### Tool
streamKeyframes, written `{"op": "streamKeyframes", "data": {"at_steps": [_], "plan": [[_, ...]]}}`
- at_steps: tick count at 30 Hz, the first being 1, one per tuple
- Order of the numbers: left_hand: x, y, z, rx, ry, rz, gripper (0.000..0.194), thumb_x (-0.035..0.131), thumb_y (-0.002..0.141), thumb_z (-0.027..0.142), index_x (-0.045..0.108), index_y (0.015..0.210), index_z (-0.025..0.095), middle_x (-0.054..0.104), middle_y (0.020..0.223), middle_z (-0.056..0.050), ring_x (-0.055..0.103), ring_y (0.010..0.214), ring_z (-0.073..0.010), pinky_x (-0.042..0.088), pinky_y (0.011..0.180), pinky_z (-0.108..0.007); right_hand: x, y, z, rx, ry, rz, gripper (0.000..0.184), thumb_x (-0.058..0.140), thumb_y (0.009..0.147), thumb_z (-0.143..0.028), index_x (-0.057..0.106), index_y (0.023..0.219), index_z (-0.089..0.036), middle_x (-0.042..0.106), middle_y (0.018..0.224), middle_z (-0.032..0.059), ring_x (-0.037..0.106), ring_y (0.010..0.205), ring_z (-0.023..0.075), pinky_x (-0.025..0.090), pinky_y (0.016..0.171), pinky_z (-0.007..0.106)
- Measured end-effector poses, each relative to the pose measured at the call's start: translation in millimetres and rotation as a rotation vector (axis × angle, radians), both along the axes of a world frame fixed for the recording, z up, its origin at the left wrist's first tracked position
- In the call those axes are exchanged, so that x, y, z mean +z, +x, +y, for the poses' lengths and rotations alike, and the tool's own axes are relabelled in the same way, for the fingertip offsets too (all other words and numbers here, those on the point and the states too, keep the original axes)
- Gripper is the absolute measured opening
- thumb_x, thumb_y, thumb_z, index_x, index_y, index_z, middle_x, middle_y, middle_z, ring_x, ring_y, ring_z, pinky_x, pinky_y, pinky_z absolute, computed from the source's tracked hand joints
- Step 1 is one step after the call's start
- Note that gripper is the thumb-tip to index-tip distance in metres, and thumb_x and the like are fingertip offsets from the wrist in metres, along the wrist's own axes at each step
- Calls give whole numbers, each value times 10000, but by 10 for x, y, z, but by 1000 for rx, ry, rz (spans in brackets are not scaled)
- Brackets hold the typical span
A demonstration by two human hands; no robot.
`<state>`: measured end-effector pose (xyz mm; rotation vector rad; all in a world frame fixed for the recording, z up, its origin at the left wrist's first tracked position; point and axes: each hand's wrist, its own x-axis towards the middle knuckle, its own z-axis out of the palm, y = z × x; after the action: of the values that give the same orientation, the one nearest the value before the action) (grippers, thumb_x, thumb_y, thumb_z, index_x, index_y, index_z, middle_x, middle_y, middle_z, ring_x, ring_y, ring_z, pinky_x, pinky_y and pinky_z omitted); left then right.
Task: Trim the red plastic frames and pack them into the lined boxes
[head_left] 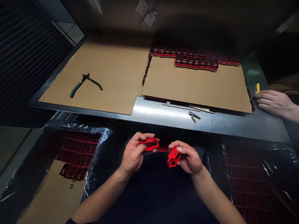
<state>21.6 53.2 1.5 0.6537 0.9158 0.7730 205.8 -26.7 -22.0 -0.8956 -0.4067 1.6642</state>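
My left hand (134,152) is closed around a red and black plastic part (149,144), held flat just below the table's front edge. My right hand (188,158) grips a second red plastic part (173,157), tilted on its side, close to the first one. The two parts sit a few centimetres apart over my lap. Rows of the same red and black parts (195,59) stand on a cardboard sheet (193,85) at the far right of the metal table (163,115).
Green-handled cutters (84,83) lie on the left cardboard sheet (105,74). Small metal tweezers (193,116) rest near the table's front edge. Another person's hand (273,102) lies at the right edge. Plastic-lined boxes of red parts sit lower left (77,152) and lower right (252,177).
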Motion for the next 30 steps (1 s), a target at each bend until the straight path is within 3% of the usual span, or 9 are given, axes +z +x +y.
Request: {"op": "streamKeyframes", "data": {"at_steps": [2, 5, 8, 11, 14, 17, 19, 27, 30], "plan": [[22, -28, -22, -153, -166, -20, 291, 669, 675, 66, 612, 934, 184, 699, 1173, -45, 730, 963, -238, 652, 642, -305, -4, 20, 20, -37, 53, -5, 236, 580, 719, -288, 791, 743, -185, 621, 654, 30, 502, 538, 144, 393, 516, 272], [-24, -38, -89, -342, -350, -108, 281, 642, 618, 88, 641, 892, 153, 735, 1017, -50, 732, 780, -195, 646, 600, -297, 13, 20, 41, -57, 106, -35, 246, 560, 686, -278, 785, 647, -188, 627, 661, 50, 524, 611, 173, 419, 599, 303], [-73, -25, -151, -371, -337, -113, 159, 647, 678, 231, 610, 808, 149, 699, 792, -20, 620, 522, -121, 531, 423, -213, 25, 2, 20, -38, 145, -72, 227, 578, 672, -244, 793, 659, -169, 635, 667, 60, 528, 637, 180, 406, 611, 302], [-33, -14, -195, -498, -84, 72, 207, 668, 785, 344, 587, 802, 154, 641, 666, 4, 496, 453, -68, 393, 393, -148, 18, -16, -21, -24, 154, -70, 255, 590, 669, -220, 801, 808, -182, 663, 708, 43, 541, 639, 176, 411, 607, 290], [78, -9, -222, -664, 336, 229, 203, 725, 795, 296, 642, 908, 149, 643, 711, 1, 553, 582, -88, 468, 548, -180, 10, -37, -38, -58, 179, -47, 279, 617, 680, -215, 760, 919, -229, 687, 800, 21, 576, 704, 180, 448, 651, 288], [174, -6, -227, -664, 720, 318, 222, 726, 826, 230, 679, 1032, 162, 676, 801, -16, 615, 682, -116, 508, 658, -218, 8, -75, -33, -113, 241, -119, 192, 657, 719, -231, 758, 883, -227, 697, 925, 41, 604, 861, 201, 480, 773, 312], [205, -5, -220, -655, 875, 357, 194, 723, 850, 212, 690, 1036, 170, 691, 825, -25, 635, 713, -126, 516, 690, -227, 5, -109, -37, -131, 248, -150, 178, 674, 776, -261, 773, 922, -241, 705, 991, 42, 615, 914, 202, 489, 823, 323], [160, -36, -212, -647, 983, 386, 83, 693, 870, 212, 681, 929, 155, 678, 834, -55, 631, 738, -149, 518, 676, -240, -21, -138, -183, -149, 73, -29, 293, 710, 883, -432, 756, 1143, -305, 741, 1172, 38, 674, 962, 167, 542, 835, 290], [138, -43, -209, -612, 999, 384, 81, 698, 856, 218, 655, 878, 153, 652, 795, -42, 600, 701, -139, 496, 645, -232, -14, -86, -278, -205, 11, -85, 265, 685, 904, -452, 777, 1063, -261, 757, 1054, 54, 676, 874, 161, 548, 726, 260]]}}
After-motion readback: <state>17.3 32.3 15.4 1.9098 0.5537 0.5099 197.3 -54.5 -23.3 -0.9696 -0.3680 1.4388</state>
